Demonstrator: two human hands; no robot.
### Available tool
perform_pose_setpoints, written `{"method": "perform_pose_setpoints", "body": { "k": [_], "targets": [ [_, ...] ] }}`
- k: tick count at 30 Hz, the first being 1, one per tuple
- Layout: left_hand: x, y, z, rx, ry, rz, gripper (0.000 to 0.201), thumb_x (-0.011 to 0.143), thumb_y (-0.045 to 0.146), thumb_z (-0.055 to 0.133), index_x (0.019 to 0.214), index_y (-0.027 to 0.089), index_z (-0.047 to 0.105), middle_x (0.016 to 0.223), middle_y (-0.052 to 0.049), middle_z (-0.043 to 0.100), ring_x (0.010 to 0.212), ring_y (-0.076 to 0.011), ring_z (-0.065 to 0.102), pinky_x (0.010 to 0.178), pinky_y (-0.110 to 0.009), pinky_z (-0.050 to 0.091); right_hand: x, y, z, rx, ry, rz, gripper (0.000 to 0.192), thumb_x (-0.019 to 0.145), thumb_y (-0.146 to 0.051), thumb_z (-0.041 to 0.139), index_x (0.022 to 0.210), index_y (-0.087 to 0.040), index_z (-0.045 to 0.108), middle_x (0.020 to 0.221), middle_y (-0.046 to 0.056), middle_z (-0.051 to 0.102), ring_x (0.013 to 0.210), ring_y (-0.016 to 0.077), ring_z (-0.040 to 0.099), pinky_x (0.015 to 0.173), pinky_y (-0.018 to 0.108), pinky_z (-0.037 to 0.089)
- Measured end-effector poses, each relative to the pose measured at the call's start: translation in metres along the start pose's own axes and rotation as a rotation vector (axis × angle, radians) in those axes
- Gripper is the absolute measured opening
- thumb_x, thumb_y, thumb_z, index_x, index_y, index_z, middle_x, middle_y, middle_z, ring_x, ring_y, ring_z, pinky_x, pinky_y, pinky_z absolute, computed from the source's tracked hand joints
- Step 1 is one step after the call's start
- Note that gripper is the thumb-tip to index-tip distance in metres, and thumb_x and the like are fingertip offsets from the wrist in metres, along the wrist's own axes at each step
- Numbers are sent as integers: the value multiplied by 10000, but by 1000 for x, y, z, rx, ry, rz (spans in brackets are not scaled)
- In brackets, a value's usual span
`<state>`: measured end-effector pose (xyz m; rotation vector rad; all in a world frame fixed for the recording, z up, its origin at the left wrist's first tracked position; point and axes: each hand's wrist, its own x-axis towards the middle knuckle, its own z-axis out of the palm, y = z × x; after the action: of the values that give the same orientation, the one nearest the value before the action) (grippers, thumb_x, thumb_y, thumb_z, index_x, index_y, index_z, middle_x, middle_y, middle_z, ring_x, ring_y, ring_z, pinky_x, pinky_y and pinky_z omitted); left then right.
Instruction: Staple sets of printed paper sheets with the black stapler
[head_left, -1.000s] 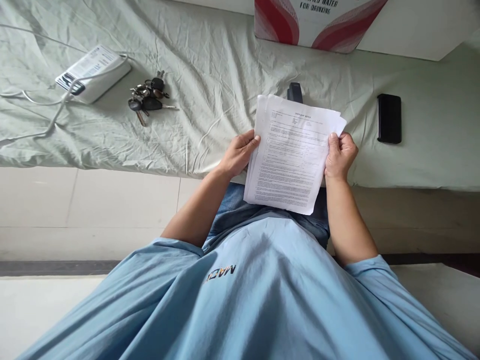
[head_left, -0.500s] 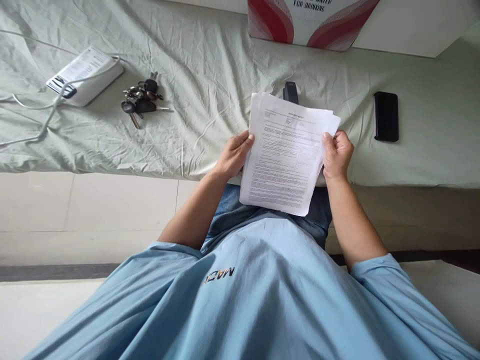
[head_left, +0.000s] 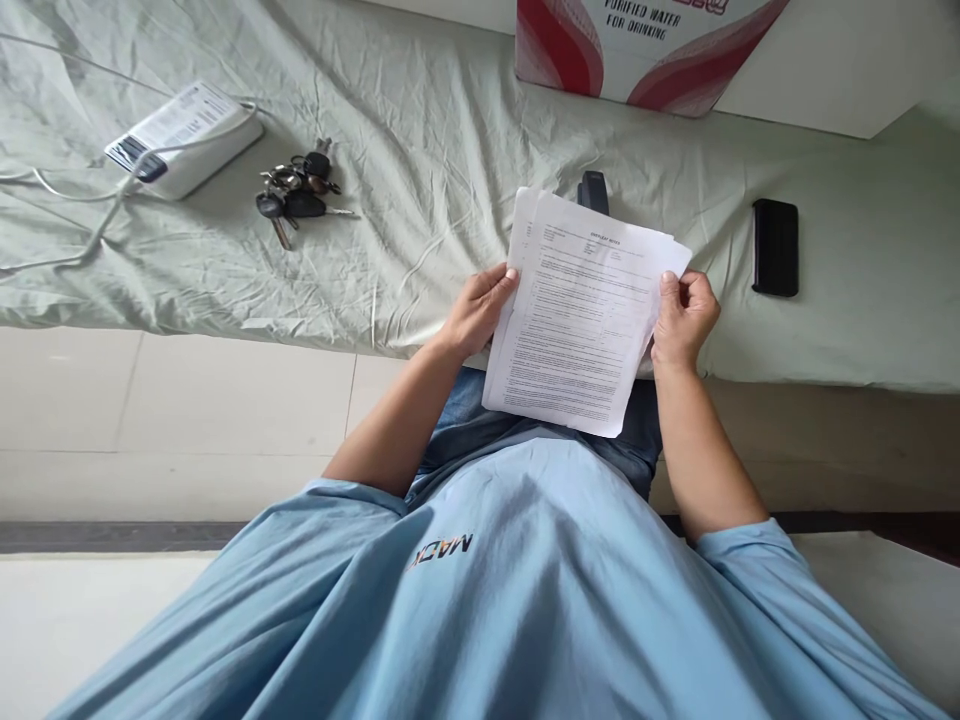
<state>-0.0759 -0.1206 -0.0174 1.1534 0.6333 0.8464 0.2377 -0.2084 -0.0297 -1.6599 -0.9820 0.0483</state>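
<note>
Between my hands I see a loose stack of printed paper sheets (head_left: 577, 320), its edges slightly fanned. My left hand (head_left: 484, 308) pinches the left edge, thumb on top and fingers behind the sheets. On the right edge, my right hand (head_left: 684, 318) is closed the same way, its thumb near the upper corner. The lower part of the stack is over my lap. Just beyond the top edge lies a dark stapler-like object (head_left: 593, 191), partly hidden by the sheets.
A cloth-covered table (head_left: 420, 150) spreads in front of me. A black phone (head_left: 775, 247) lies right, a bunch of keys (head_left: 304, 195) left, beside a white box-shaped device (head_left: 184, 140) with a cable. At the back stands a red and white water carton (head_left: 637, 60).
The whole view has shifted slightly, showing more of the carton. Both hands keep their hold on the sheets, and the right-hand fingers have moved a little at the edge.
</note>
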Motion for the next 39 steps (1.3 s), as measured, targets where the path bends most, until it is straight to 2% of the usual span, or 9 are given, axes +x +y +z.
{"method": "perform_pose_setpoints", "body": {
  "k": [3, 9, 18, 29, 36, 39],
  "targets": [
    [0, 0, 0, 7, 4, -1, 655, 1010, 834, 783, 1182, 208, 872, 1068, -110, 913, 1161, -347, 895, 898, -405, 744, 2, -7, -3, -51, -3, -24, 544, 1064, -772, 676, 925, -246, 680, 797, -33, 562, 727, 153, 548, 725, 326, 495],
    [0, 1, 0, 28, -19, 22, 663, 1019, 846, 760, 1201, 219, 871, 1093, -100, 917, 1188, -342, 889, 921, -411, 741, 0, -19, 1, -83, -35, -32, 568, 1058, -792, 679, 886, -251, 651, 740, -51, 481, 673, 141, 466, 666, 318, 429],
    [-2, 1, 1, 51, -31, 15, 693, 1030, 858, 732, 1267, 219, 860, 1165, -126, 912, 1250, -365, 871, 984, -460, 737, 1, -23, 4, -69, -54, -15, 575, 1063, -796, 675, 870, -257, 615, 727, -59, 445, 663, 137, 431, 650, 317, 392],
    [-3, 3, 3, 29, -31, 7, 685, 1019, 854, 752, 1276, 229, 861, 1169, -118, 918, 1246, -360, 873, 976, -445, 741, -3, -25, 8, -64, -52, 0, 542, 1069, -761, 681, 894, -248, 663, 749, -52, 500, 686, 143, 484, 698, 322, 470],
    [-3, 4, 5, -9, 12, -9, 662, 980, 826, 823, 1251, 223, 856, 1141, -133, 911, 1255, -390, 872, 1009, -484, 747, -5, -35, 11, -95, -62, 10, 561, 1073, -786, 643, 875, -261, 627, 745, -46, 480, 701, 154, 507, 701, 324, 481],
    [-3, 2, 4, -1, 11, -4, 651, 981, 837, 814, 1232, 238, 862, 1137, -121, 913, 1263, -385, 871, 1013, -486, 752, -5, -32, 11, -84, -76, 16, 539, 1067, -777, 642, 914, -261, 642, 777, -36, 533, 731, 163, 552, 730, 333, 517]
  ]
}}
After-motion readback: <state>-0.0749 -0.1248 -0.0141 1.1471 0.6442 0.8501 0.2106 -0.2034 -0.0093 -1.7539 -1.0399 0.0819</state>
